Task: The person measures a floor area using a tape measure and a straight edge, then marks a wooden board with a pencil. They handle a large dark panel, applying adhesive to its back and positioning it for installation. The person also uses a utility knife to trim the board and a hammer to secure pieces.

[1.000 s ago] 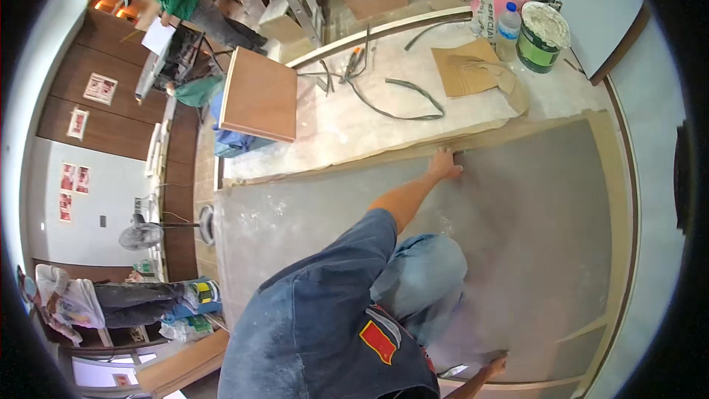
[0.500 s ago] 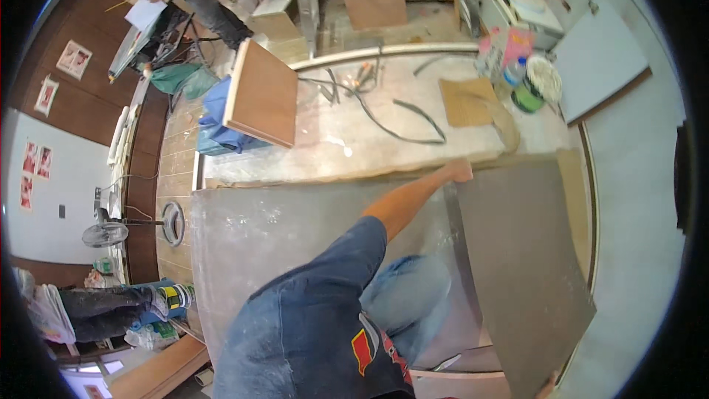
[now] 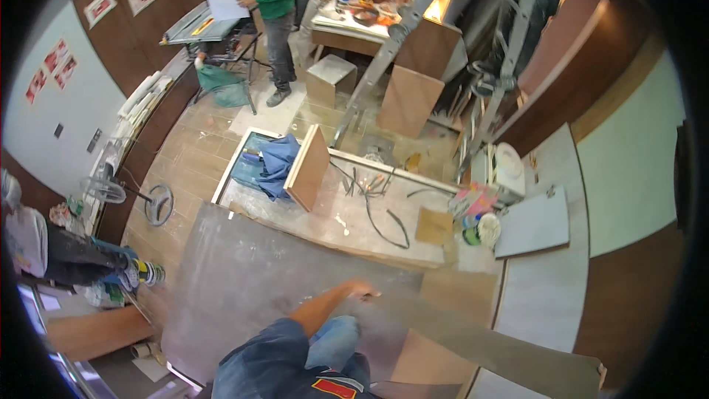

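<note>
One grey sheet [image 3: 509,343] extends rightward over the platform [image 3: 258,251], tiled floor [image 3: 192,148] past the platform's left edge, the outstretched left hand [image 3: 362,290] pinching the sheet's border, the right hand's grip impossible to tell.

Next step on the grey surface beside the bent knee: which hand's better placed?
Left, likely: the left hand is stretched out across the grey surface, close to the knee. The right hand can't be clearly made out.
</note>
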Demonstrator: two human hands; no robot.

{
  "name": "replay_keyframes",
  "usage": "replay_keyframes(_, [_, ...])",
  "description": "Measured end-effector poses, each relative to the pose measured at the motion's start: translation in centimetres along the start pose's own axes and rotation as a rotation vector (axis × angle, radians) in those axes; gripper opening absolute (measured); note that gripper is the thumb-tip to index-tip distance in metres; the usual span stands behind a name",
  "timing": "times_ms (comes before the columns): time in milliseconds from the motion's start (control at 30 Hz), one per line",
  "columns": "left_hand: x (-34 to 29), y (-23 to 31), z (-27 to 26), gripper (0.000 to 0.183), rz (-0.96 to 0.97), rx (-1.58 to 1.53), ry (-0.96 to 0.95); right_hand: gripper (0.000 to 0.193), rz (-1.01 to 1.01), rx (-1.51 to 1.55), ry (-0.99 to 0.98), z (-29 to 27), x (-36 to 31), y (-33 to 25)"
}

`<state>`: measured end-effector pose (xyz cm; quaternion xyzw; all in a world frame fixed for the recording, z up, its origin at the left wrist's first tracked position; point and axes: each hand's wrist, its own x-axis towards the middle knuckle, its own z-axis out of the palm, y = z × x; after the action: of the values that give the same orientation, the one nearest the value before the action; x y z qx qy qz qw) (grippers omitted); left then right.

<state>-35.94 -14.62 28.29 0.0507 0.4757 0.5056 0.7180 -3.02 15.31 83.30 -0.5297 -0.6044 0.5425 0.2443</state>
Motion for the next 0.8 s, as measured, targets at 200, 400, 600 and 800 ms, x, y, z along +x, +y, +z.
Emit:
replay_keyframes(200, [-10.7, -0.5, 1.5, 0.057, 0.156, 0.669, 0.169, 0.037, -0.118, -0.017, -0.162, 5.2, 0.3, -15.9])
replay_keyframes(400, [-28.2, 16.7, 21.7, 0.087, 0.784, 0.655, -0.125, 0.031, -0.057, 0.018, -0.27, 10.6, 1.1, -21.6])
replay_keyframes(600, [-29.2, 21.8, 30.1, 0.08, 1.04, 0.862, 0.367, 0.021, -0.346, -0.143, -0.427, 18.2, 3.3, -22.4])
replay_keyframes(800, [-27.1, 25.5, 27.6, 0.066, 1.253, 0.758, 0.918, 0.02, -0.531, -0.148, -0.7, 27.9, 6.7, -28.2])
